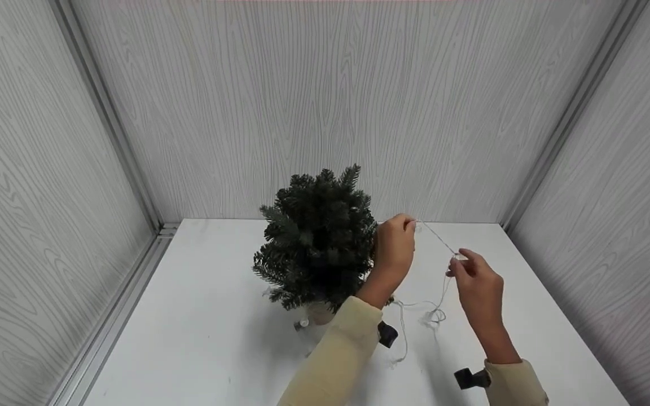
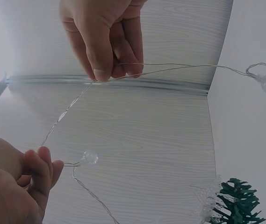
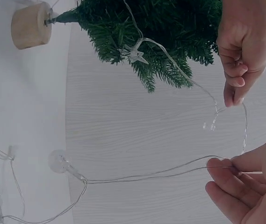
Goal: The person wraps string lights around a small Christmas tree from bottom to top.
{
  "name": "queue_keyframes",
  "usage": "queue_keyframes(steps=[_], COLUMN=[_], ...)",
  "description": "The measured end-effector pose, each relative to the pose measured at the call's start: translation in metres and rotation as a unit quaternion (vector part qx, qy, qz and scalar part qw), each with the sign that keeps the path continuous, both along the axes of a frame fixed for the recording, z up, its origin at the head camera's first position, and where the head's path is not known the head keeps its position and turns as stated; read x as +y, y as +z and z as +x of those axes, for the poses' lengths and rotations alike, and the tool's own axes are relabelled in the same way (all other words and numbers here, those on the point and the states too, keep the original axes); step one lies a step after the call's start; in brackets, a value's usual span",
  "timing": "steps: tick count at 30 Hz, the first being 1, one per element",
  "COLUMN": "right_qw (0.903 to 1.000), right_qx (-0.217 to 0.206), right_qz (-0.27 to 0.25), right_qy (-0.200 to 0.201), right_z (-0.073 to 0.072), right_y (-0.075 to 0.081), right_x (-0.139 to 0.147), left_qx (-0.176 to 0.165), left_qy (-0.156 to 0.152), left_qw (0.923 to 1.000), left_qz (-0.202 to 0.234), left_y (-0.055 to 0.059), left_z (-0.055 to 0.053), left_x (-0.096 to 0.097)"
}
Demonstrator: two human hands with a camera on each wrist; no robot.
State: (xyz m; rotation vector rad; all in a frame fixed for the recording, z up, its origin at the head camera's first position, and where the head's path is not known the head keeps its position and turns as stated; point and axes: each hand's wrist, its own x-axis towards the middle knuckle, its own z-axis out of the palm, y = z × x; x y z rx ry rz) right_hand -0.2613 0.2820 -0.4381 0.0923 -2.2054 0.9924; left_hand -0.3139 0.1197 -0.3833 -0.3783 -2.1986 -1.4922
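- String lights [image 1: 438, 237], head view: they stretch above the table [image 1: 201, 338], right of the tree [image 1: 319, 237]; your left hand [image 1: 395, 245] pinches them farther off, your right hand [image 1: 480, 287] nearer.
- Left wrist view: a clear bulb [image 2: 90, 157] sits just beside your left hand.
- Right wrist view: a clear star [image 3: 136, 53] is against the tree.

A white table [image 1: 178, 338] is bearing the tree [image 1: 316, 237] on its wooden base [image 3: 30, 27]; to the right, some of the lights [image 1: 397, 360] are lying on it.
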Motion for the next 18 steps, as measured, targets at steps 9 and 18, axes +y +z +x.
queue_keyframes(steps=[9,18], right_qw=[0.9901,0.9823], right_qx=[-0.123,-0.110], right_qz=[0.063,-0.115], right_qy=[0.027,0.099], right_z=[0.003,-0.017], right_y=[0.009,0.038], right_x=[0.009,0.003], left_qx=[0.009,0.032], left_qy=[0.050,0.053], left_qw=[0.9974,0.9926], left_qz=[-0.051,-0.105], left_y=[0.000,-0.004], left_z=[-0.001,-0.005], left_x=[0.003,0.006])
